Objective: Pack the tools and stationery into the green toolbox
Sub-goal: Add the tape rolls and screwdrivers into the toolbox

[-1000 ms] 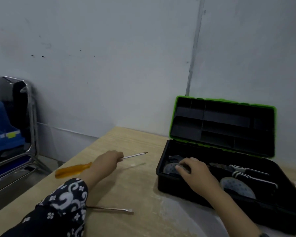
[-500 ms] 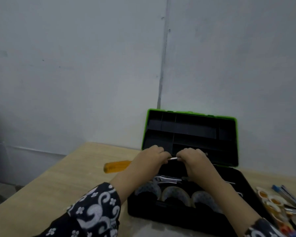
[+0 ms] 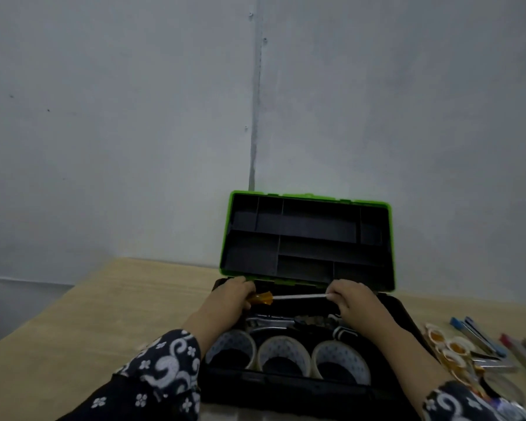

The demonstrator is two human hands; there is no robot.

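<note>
Screwdriver (image 3: 286, 298) held level across the back of the open toolbox (image 3: 404, 311), orange handle toward nine o'clock, metal shaft toward three o'clock. Left hand (image 3: 225, 302) curled round the handle, right hand (image 3: 354, 302) pinching the far end of the shaft between fingertips; neither spread wide. Toolbox sat on the pale wooden table (image 3: 104, 314) at six o'clock of the view, black tray below, green-rimmed lid (image 3: 307, 238) propped upright behind at twelve o'clock against the grey wall (image 3: 134, 117), divided black compartments showing inside the lid. Lay inside the tray, just under the screwdriver: an adjustable wrench (image 3: 266, 323) and what looked like pliers (image 3: 313, 322), blurred. Stood on edge along the tray's near wall, side by side: three rolls of clear tape (image 3: 283, 350). Rested outside the box at four o'clock on the table: small tape rolls with orange cores (image 3: 450, 344), touching one another, and several pens (image 3: 480, 338) just beside them, details smeared. Patterned dark sleeves (image 3: 164, 366) covered both forearms at the lower edge.
</note>
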